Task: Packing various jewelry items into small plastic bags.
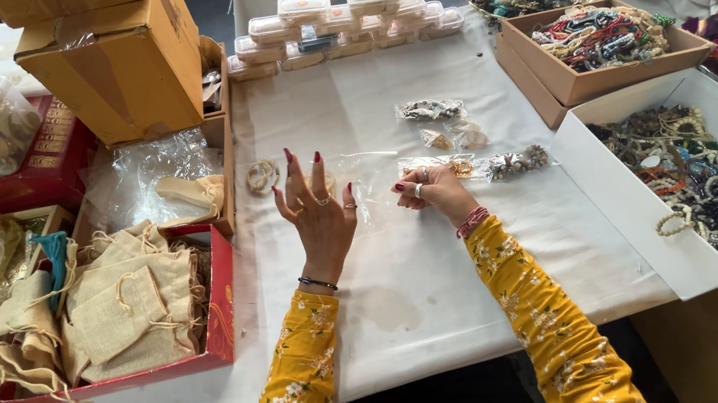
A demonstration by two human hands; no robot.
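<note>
Head view, looking down on a worktop covered in white paper. My left hand is raised with the palm turned up and the fingers spread wide, holding nothing I can make out; it hovers over a clear plastic bag lying flat on the paper. My right hand is curled, its fingers closed narrowly on a small gold-coloured bracelet at the edge of that bag. Just beside the right hand, to its right, lies a dark beaded bracelet in a clear sleeve. Farther up the worktop sit two more small packets of jewellery. A pale ring-shaped bracelet rests near the left hand, on its left.

To the left, a red tray holds a heap of burlap drawstring pouches. To the right, a white open box holds mixed beaded bracelets, and behind it a brown cardboard box holds more. A row of small clear lidded cases stands along the far edge. Both sleeves are yellow with a floral print.
</note>
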